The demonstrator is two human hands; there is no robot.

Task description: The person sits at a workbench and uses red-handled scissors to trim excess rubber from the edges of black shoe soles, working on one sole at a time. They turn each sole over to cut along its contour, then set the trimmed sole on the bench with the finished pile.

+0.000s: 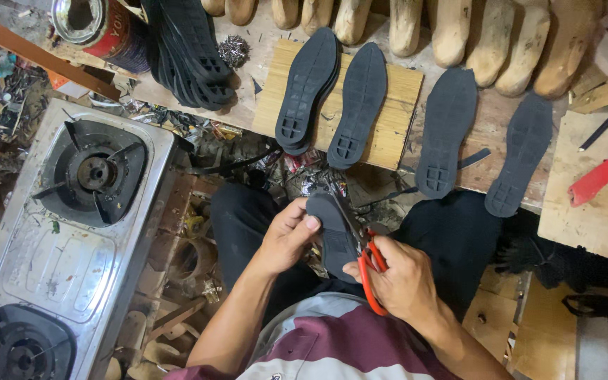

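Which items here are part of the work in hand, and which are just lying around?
In use: black shoe sole held by the left hand; red-handled scissors in the right hand.

Lying about: gas stove, red tin can, stacked soles, wooden shoe lasts, red knife.

The person wears a short-sleeved shirt point(332, 345) banded in broad horizontal stripes of maroon, pale grey and white, with what looks like a chest pocket sewn onto the maroon band. Both forearms are bare from the elbow down, with no watch, ring or glove visible on the left hand point(286, 236) or the right hand point(399, 278). Below, dark, almost black trousers point(452, 236) cover both knees.
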